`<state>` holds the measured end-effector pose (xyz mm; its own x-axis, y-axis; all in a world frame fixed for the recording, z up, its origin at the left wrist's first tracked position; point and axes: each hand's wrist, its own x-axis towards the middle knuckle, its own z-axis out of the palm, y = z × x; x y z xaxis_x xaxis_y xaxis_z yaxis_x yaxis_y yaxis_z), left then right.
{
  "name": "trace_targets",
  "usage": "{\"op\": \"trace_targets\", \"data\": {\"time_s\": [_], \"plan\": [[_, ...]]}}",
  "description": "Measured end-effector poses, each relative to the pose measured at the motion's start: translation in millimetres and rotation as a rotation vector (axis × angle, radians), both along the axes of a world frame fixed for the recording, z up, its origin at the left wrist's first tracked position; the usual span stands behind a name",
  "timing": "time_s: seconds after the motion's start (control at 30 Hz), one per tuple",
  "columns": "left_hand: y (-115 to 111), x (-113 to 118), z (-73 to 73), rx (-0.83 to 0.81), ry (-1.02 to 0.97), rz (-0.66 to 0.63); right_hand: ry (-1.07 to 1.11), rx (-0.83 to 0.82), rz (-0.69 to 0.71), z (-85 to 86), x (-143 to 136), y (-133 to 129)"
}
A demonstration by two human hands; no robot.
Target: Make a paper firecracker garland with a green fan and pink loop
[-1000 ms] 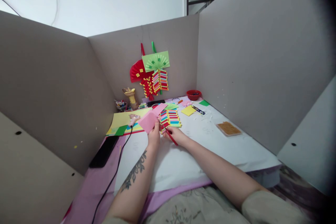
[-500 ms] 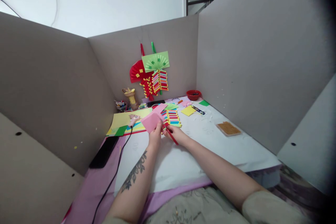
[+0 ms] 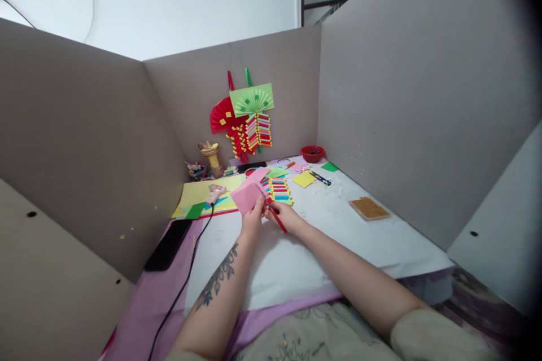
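My left hand (image 3: 253,215) is closed on a sheet of pink paper (image 3: 245,196), held up above the white-covered table (image 3: 296,259). In my right hand (image 3: 283,215) is a pair of red-handled scissors (image 3: 277,219); the blades lie along the paper's right edge. Whether the blades are apart is too small to tell. Just behind my hands lie rows of rolled coloured paper tubes (image 3: 280,189) with yellow ends. A light green pleated paper (image 3: 277,172) rests beyond them.
At the left are a glue gun (image 3: 217,192) with a black cord, coloured sheets (image 3: 190,194) and a black phone-like slab (image 3: 169,245). A yellow square (image 3: 304,179), red bowl (image 3: 312,153) and tan block (image 3: 368,207) sit rightward. Paper ornaments (image 3: 253,100) hang on the grey back panel (image 3: 288,62).
The pink paper has shifted very slightly to the right in my left hand. Both hands keep their hold on the paper and the scissors.
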<state>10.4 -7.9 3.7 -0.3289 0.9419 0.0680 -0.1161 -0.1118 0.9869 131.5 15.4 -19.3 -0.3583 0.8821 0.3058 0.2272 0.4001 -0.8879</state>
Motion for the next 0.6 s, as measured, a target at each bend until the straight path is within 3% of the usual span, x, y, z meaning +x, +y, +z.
{"op": "trace_targets", "data": {"time_s": [0.27,0.6], "plan": [[3.7,0.1,-2.6,-0.049,-0.076,-0.003,0.0,-0.014,-0.005,4.2,1.8,-0.1],[5.0,-0.1,-3.1,0.003,-0.152,-0.031,0.009,-0.056,-0.019,8.2,5.4,-2.2]]}}
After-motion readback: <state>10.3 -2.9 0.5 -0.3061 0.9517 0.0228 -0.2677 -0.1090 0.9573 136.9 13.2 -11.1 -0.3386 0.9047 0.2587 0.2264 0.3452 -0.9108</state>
